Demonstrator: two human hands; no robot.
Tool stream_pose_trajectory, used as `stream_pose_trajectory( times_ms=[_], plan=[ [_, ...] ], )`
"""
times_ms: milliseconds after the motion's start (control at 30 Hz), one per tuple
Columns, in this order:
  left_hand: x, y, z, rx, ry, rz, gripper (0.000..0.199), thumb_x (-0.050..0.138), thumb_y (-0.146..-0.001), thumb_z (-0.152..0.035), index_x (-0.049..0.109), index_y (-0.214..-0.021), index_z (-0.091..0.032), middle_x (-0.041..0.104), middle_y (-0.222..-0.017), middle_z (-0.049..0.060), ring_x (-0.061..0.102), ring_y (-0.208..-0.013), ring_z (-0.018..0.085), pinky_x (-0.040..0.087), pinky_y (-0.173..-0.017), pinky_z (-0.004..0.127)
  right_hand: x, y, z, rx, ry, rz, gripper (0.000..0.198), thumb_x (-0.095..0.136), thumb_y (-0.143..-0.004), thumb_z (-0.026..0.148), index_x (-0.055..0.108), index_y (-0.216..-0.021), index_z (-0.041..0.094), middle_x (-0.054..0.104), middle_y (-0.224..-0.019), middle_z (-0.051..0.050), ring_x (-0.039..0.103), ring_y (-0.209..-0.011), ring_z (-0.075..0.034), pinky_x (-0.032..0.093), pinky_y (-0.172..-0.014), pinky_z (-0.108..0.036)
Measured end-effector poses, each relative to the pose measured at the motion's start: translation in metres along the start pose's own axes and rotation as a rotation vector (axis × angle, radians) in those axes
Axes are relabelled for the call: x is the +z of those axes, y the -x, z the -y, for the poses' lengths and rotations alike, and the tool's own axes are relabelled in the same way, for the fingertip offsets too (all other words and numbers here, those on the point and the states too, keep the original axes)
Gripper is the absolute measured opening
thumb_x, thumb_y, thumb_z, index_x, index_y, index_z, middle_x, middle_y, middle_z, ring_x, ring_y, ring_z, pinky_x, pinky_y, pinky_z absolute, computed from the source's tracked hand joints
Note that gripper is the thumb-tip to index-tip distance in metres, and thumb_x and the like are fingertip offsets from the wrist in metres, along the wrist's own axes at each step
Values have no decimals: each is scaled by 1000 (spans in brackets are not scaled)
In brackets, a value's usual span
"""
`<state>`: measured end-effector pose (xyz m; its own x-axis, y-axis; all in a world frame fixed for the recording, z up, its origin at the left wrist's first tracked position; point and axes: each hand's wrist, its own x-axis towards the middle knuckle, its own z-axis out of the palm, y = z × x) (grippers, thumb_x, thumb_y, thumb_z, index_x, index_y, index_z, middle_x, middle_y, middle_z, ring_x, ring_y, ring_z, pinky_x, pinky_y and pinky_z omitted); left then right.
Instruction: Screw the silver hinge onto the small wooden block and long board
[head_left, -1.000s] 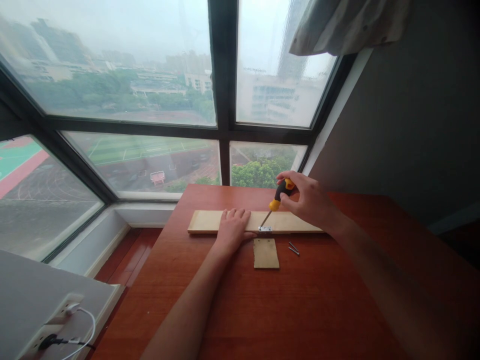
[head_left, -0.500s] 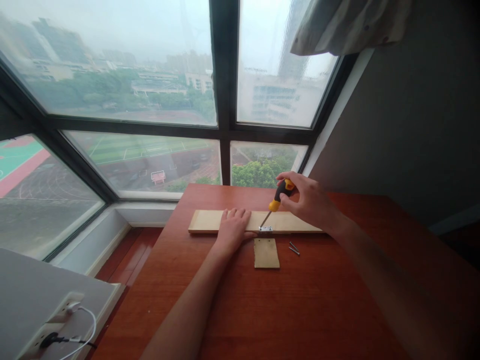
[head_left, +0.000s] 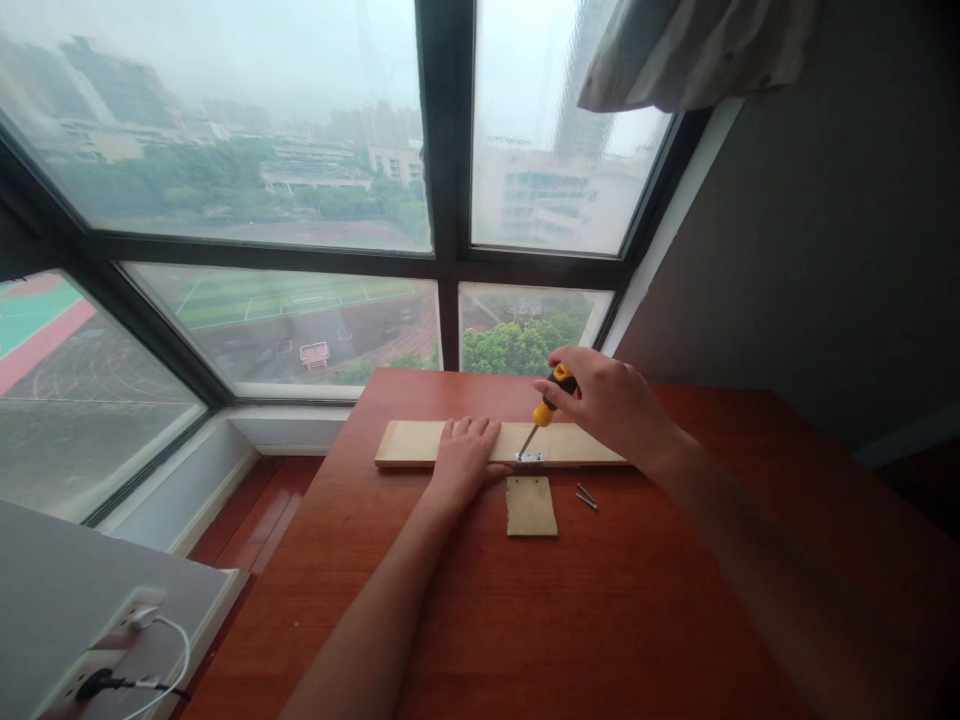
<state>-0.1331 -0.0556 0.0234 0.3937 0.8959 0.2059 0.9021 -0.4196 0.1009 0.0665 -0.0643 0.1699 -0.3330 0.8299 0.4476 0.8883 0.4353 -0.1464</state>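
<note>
A long pale wooden board (head_left: pixel 570 440) lies crosswise on the table. My left hand (head_left: pixel 466 460) presses down on it and holds it, fingers over its top and thumb along the front edge. Beside that thumb, a small silver hinge (head_left: pixel 529 458) sits at the board's front edge. My right hand (head_left: pixel 611 400) is closed round the black and yellow handle of a screwdriver (head_left: pixel 541 412). The tool leans, its tip touching the hinge's left part. In front of the hinge lies a small square wooden piece (head_left: pixel 532 507) with two holes. Two screws (head_left: pixel 586 497) rest to its right.
The reddish-brown table (head_left: pixel 600 610) reaches the dark-framed window (head_left: pixel 448 268) at the back. A grey wall (head_left: pixel 787 250) stands on the right, with a curtain (head_left: pixel 697 55) above. At lower left, white and black plugs sit in wall sockets (head_left: pixel 86 680).
My right hand has turned and shifted slightly left on the screwdriver's handle, covering more of it. The tip stays at the hinge. My left hand keeps its place on the board.
</note>
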Motion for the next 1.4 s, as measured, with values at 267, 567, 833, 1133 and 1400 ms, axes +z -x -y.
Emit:
stream_pose_trajectory(
  times_ms=[267,567,833,1133,1400],
  plan=[
    [2,0,1,6,-1,-15,62,70,-73,-57,52,-125,-27,59,-124,8,49,-116,30,32,-101,45,-7,0,2,-31,-130,74,43,54,-78,19,53,-121,22,64,-119,-7,63,-95,-23,45,-70,-30],
    [3,0,1,3,-3,-23,62,70,-73,-57,52,-124,-26,59,-125,8,49,-116,30,34,-99,43,-5,-2,3,-1,-96,61,28,53,-86,27,60,-112,22,68,-105,-5,64,-85,-21,45,-68,-31],
    [1,0,1,-1,5,-8,63,71,-72,-57,53,-123,-26,59,-124,8,49,-115,30,34,-99,43,-6,0,6,29,-67,55,26,53,-88,40,61,-106,22,69,-101,-5,64,-84,-23,44,-66,-32],
    [2,0,1,-9,6,-9,63,71,-72,-57,53,-124,-27,59,-123,8,49,-114,30,33,-99,43,-7,0,8,-40,-163,95,40,56,-78,19,54,-117,21,64,-118,-6,63,-93,-20,44,-70,-28],
    [2,0,1,0,15,-13,64,72,-72,-57,52,-124,-26,59,-122,8,49,-113,29,33,-97,42,-5,-1,8,-24,-110,65,24,51,-87,26,59,-109,21,67,-102,-5,62,-83,-19,43,-69,-30]
  ],
)
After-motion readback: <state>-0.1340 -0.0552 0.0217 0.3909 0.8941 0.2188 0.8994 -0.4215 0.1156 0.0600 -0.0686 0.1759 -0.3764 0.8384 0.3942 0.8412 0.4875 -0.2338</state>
